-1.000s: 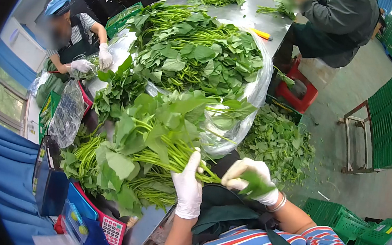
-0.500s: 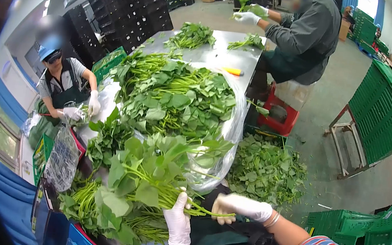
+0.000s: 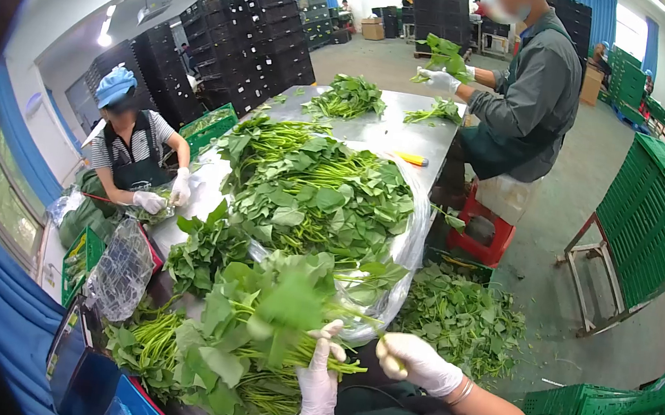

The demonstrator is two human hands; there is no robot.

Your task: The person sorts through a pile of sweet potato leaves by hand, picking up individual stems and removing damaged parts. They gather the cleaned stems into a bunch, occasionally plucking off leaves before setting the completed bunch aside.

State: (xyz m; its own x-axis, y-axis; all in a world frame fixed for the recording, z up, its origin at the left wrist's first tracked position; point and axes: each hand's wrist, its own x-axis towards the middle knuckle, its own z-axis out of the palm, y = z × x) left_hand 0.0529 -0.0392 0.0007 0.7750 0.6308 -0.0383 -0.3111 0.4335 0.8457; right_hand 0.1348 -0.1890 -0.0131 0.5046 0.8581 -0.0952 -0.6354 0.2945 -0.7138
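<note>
Head view. Left hand (image 3: 318, 388), white-gloved, comes up from the bottom edge, wrist nearly upright, thumb and fingers clamped round the stems of a leafy bunch (image 3: 298, 351). Bunch sits over other greens at the near end of the worktop (image 3: 382, 135), leaves toward left of frame, stem ends poking out past the hand on the right. A leaf (image 3: 292, 305) just above is blurred. Right hand (image 3: 423, 365), gloved too, reaches in from lower right, forearm slanting up and left, fingers curled inward near the stem ends; cannot tell whether they pinch anything. Bangles (image 3: 463, 391) at that wrist. Beyond the bunch: big pile (image 3: 317, 198) of greens mid-worktop, yellow tool (image 3: 412, 159) at its far right.
</note>
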